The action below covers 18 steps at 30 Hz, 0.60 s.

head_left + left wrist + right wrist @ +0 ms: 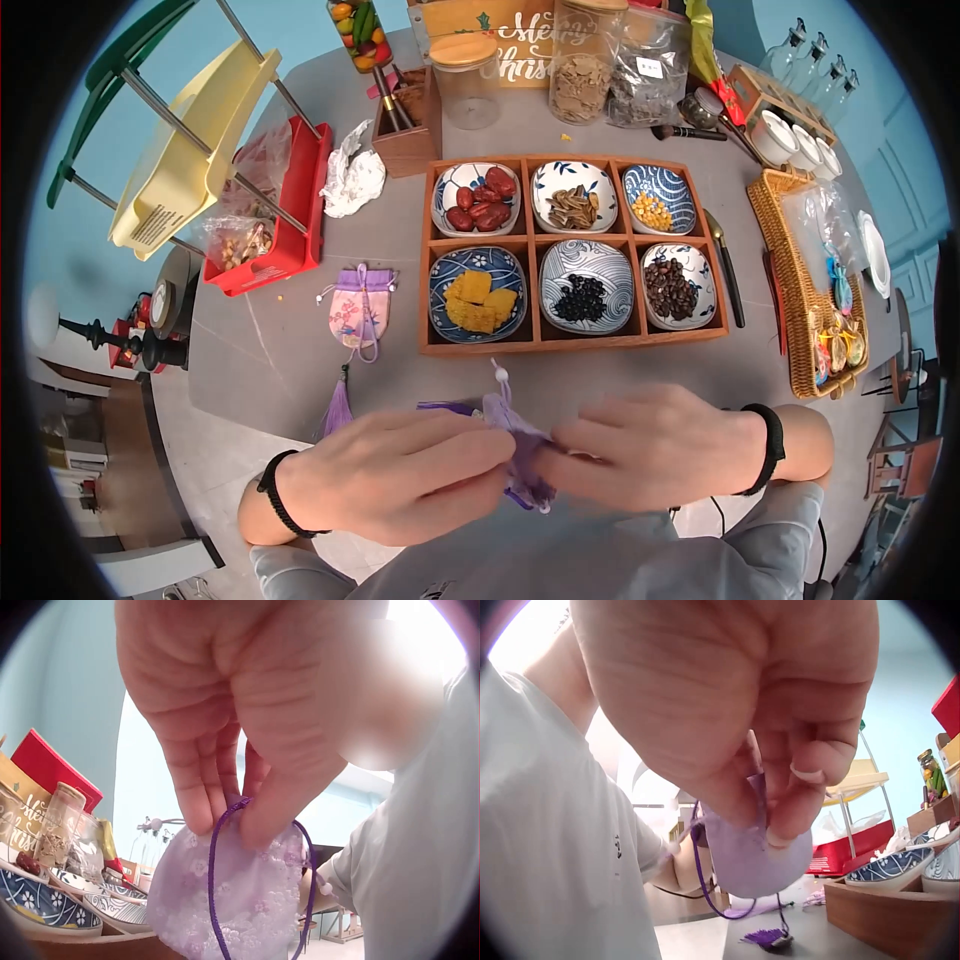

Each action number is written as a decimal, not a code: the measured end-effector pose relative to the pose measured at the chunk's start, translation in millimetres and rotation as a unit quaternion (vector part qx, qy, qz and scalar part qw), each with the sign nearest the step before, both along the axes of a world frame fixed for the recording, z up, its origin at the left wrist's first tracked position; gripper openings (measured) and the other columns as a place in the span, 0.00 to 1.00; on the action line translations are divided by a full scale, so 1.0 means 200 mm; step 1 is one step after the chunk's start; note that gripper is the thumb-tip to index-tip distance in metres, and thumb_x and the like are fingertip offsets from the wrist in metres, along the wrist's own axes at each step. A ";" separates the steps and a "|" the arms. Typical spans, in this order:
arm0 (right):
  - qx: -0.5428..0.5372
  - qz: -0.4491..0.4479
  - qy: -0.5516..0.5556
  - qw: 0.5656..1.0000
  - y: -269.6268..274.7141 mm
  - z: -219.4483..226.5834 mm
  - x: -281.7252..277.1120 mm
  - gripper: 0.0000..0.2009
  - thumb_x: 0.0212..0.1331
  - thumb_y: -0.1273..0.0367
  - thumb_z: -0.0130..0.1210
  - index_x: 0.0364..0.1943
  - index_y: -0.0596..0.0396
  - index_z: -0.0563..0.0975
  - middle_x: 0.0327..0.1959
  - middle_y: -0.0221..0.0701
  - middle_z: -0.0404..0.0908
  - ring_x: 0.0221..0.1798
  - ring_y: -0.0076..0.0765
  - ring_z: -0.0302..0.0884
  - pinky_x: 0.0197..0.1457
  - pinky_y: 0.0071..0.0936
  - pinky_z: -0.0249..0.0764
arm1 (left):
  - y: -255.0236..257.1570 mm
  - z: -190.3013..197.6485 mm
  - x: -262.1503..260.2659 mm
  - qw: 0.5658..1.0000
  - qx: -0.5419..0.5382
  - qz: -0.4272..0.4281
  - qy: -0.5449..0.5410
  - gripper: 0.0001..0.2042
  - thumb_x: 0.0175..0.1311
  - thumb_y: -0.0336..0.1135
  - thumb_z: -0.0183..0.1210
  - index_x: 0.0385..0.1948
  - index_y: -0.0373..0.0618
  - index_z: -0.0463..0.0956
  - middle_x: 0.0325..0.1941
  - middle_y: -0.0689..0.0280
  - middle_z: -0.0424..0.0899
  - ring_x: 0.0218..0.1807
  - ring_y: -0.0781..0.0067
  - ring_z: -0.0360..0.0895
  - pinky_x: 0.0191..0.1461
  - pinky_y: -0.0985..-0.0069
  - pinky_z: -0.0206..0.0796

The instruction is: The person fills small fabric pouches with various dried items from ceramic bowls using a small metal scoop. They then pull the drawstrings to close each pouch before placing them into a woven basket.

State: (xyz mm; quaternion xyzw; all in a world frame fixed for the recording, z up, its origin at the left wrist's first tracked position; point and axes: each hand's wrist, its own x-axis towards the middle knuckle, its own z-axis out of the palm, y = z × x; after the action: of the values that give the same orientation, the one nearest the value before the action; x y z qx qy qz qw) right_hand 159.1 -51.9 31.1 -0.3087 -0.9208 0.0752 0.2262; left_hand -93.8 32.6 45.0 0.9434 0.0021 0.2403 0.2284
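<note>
A pale purple drawstring pouch (247, 907) with white floral embroidery and a dark purple cord hangs between both hands, close to the person's body. The left hand (400, 478) pinches its mouth between thumb and fingers. From the other side, the right hand (650, 447) pinches the mouth's edge, thumb and fingertips together on the cloth (757, 859). Inside the pouch is hidden from all views. A dark purple tassel (766, 939) shows below it in the right wrist view. On the table to the left lies a pink and purple pouch (360, 312) with a lilac tassel (337, 408).
Ahead stands a wooden tray (480, 349) of six compartments, its bowls holding red dates, dried slices, yellow kernels, yellow chunks, black beans and brown seeds. A red basket (265, 272) is at left, a wicker basket (800, 345) at right, jars (470, 95) behind.
</note>
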 end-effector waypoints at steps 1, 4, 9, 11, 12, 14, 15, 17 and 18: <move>0.009 -0.012 -0.002 1.000 0.01 0.00 0.01 0.11 0.47 0.70 0.62 0.37 0.53 0.77 0.26 0.24 0.65 0.28 0.27 0.72 0.26 0.25 0.70 | 0.01 -0.02 -0.02 1.000 0.005 -0.001 -0.002 0.09 0.46 0.22 0.72 0.31 0.37 0.84 0.38 0.59 0.81 0.34 0.62 0.84 0.30 0.72 0.76; 0.038 -0.035 0.002 0.999 0.02 0.00 0.04 0.09 0.47 0.69 0.63 0.32 0.52 0.76 0.27 0.24 0.67 0.29 0.27 0.72 0.28 0.24 0.70 | 0.01 -0.04 -0.07 1.000 0.014 0.006 0.025 0.11 0.45 0.28 0.76 0.29 0.38 0.84 0.44 0.56 0.81 0.39 0.60 0.84 0.35 0.70 0.78; 0.097 -0.049 0.027 0.994 -0.02 0.00 0.01 0.11 0.43 0.67 0.63 0.31 0.53 0.77 0.27 0.24 0.68 0.28 0.25 0.70 0.28 0.22 0.67 | -0.01 -0.04 0.04 0.989 -0.120 0.070 -0.047 0.32 0.48 0.37 0.78 0.57 0.40 0.75 0.68 0.50 0.67 0.64 0.50 0.73 0.58 0.58 0.74; 0.099 -0.050 0.028 0.993 -0.03 0.01 0.02 0.12 0.40 0.67 0.63 0.33 0.53 0.80 0.31 0.27 0.76 0.27 0.25 0.72 0.27 0.20 0.67 | -0.03 -0.12 0.09 0.969 -0.226 0.073 -0.064 0.42 0.47 0.40 0.81 0.66 0.44 0.68 0.72 0.49 0.61 0.70 0.48 0.67 0.66 0.55 0.69; 0.100 -0.050 0.028 0.993 -0.03 0.02 0.02 0.14 0.39 0.67 0.64 0.34 0.53 0.81 0.33 0.28 0.79 0.27 0.25 0.73 0.26 0.19 0.67 | -0.03 -0.14 0.11 0.959 -0.266 0.071 -0.064 0.47 0.45 0.41 0.82 0.69 0.46 0.64 0.74 0.48 0.58 0.72 0.47 0.66 0.69 0.54 0.67; 0.125 -0.061 0.046 0.989 -0.04 0.00 0.01 0.15 0.35 0.67 0.61 0.34 0.54 0.80 0.29 0.26 0.75 0.27 0.24 0.72 0.27 0.20 0.66 | -0.03 -0.17 0.14 0.953 -0.298 0.046 -0.026 0.55 0.39 0.41 0.86 0.72 0.50 0.56 0.73 0.46 0.58 0.71 0.47 0.69 0.72 0.53 0.65; 0.138 -0.066 0.055 0.987 -0.04 0.00 0.01 0.16 0.34 0.68 0.59 0.34 0.54 0.80 0.28 0.25 0.72 0.27 0.24 0.71 0.27 0.20 0.65 | -0.03 -0.19 0.16 0.955 -0.293 0.031 -0.042 0.53 0.40 0.40 0.85 0.70 0.49 0.58 0.72 0.46 0.59 0.71 0.48 0.69 0.72 0.53 0.66; 0.147 -0.080 0.072 0.983 -0.05 -0.02 -0.01 0.16 0.35 0.68 0.60 0.34 0.54 0.80 0.29 0.25 0.74 0.27 0.24 0.71 0.27 0.20 0.65 | -0.03 -0.25 0.19 0.957 -0.281 0.005 -0.072 0.47 0.43 0.38 0.84 0.67 0.49 0.61 0.71 0.47 0.60 0.71 0.48 0.69 0.70 0.52 0.68; 0.152 -0.087 0.082 0.981 -0.05 -0.03 -0.01 0.16 0.36 0.68 0.60 0.34 0.54 0.80 0.30 0.25 0.75 0.27 0.24 0.71 0.27 0.20 0.65 | -0.02 -0.26 0.18 0.956 -0.287 -0.001 -0.065 0.45 0.44 0.36 0.83 0.65 0.48 0.61 0.70 0.47 0.61 0.70 0.49 0.69 0.69 0.54 0.71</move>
State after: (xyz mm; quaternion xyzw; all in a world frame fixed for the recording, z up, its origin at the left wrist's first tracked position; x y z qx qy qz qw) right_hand 156.6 -62.4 26.1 -0.3422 -0.8697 -0.0605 0.3505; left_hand -56.9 28.4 -6.2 0.8205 0.0550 0.2897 0.4898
